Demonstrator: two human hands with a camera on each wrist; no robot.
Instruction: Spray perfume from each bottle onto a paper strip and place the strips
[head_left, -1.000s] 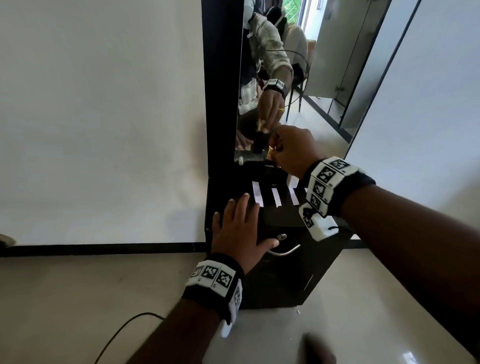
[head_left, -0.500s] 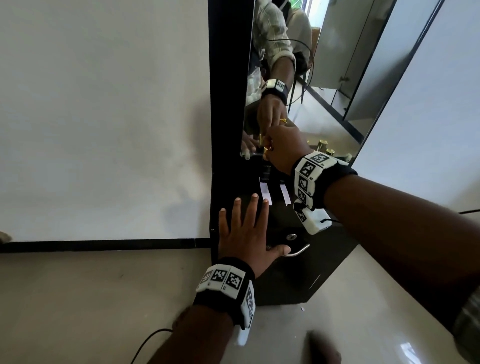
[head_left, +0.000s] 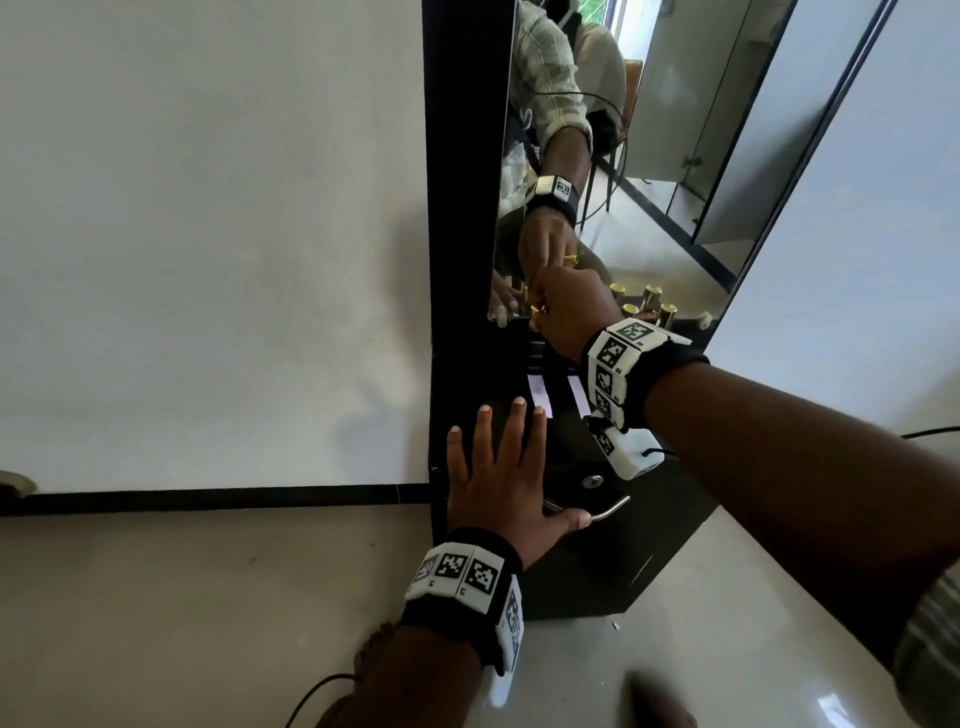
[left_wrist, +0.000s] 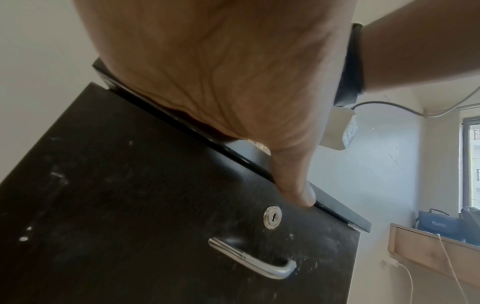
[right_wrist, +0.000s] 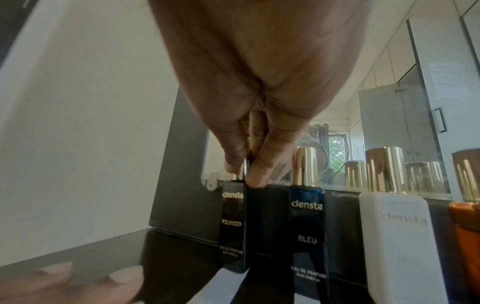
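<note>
My right hand pinches the gold cap of a black perfume bottle marked FOUNDER. The bottle stands upright at the left end of a row, just in front of the mirror. To its right stand a blue bottle, a white bottle and an orange bottle, all with gold caps. Two white paper strips lie on the black cabinet top in front of the bottles. My left hand lies flat on the cabinet top, holding nothing, its thumb at the front edge.
A mirror in a black frame rises behind the bottles and reflects my arm. The cabinet front has a lock and a metal handle. A white wall is on the left, pale floor below, and a cable lies near my foot.
My right hand has stayed at the black bottle's cap, shifting only slightly. The left hand remains flat on the cabinet top. The head view has drifted.
</note>
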